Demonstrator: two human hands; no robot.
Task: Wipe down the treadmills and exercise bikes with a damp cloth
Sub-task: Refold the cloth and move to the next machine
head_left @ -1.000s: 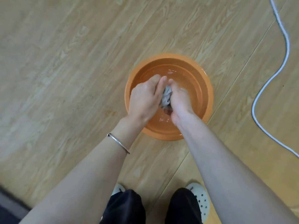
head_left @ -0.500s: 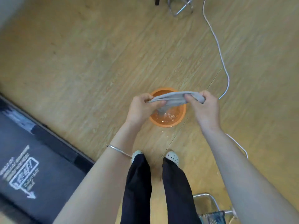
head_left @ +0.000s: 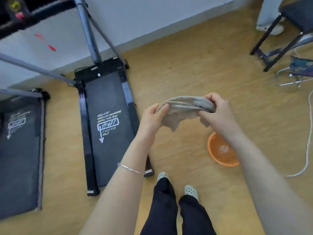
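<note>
A damp grey cloth (head_left: 183, 107) is stretched between both hands in front of me, above the wooden floor. My left hand (head_left: 152, 117) pinches its left end and my right hand (head_left: 218, 112) grips its right end. A black treadmill (head_left: 106, 119) with white print on its belt lies on the floor to the left of my hands, its grey uprights rising toward the wall. A second treadmill (head_left: 18, 150) lies at the far left. The orange basin (head_left: 213, 155) holding water sits on the floor under my right forearm.
A white cable (head_left: 307, 145) runs along the floor at the right edge. A black chair frame (head_left: 277, 39) and a chrome folding stool (head_left: 293, 75) stand at the upper right, with another person's shoe (head_left: 272, 28) behind. My own feet (head_left: 177, 184) are below.
I have stood up and turned left from the basin. The cloth, wrung in the water a second ago, is now lifted and spread between both hands, with the treadmills in view.
</note>
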